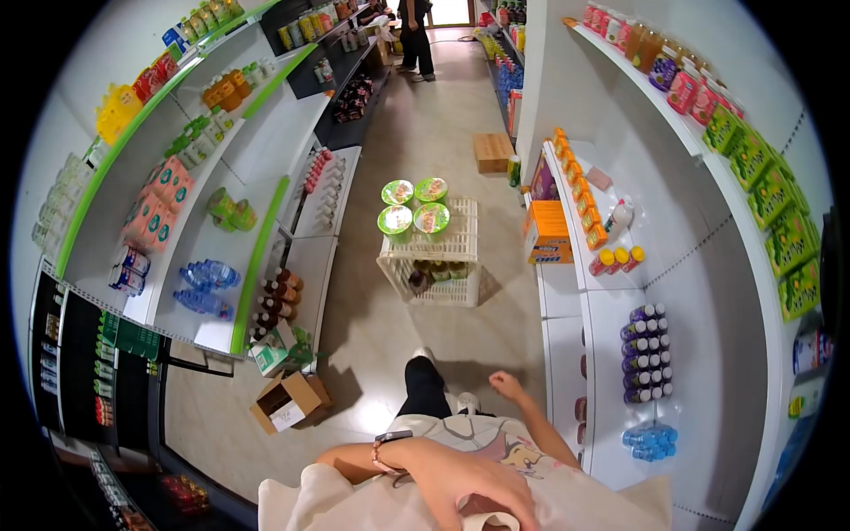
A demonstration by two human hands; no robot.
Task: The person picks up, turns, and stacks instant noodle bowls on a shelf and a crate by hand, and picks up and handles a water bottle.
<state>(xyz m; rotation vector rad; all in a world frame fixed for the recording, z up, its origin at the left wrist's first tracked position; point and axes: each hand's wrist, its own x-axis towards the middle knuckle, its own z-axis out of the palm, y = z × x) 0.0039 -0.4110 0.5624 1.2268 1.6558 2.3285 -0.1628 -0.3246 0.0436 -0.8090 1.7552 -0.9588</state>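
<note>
My left hand (478,485), with a dark watch and a bracelet at its wrist, lies across my chest. Its fingers curl around the collar (496,518) of my light shirt; the fingertips are partly hidden. My right hand (506,385) hangs in front of my body, fingers folded in a loose fist with nothing visible in it. Ahead on the floor stands a white plastic crate (386,263). Several green-and-white tubs with printed lids (431,218) sit on top of it, and dark green-topped containers (440,271) show inside.
Shelves with bottles, cans and packs line both sides of the aisle. An open cardboard box (289,403) lies at the left shelf's foot. An orange carton (549,232) and a brown carton (493,153) stand right. A person (413,40) stands at the far end.
</note>
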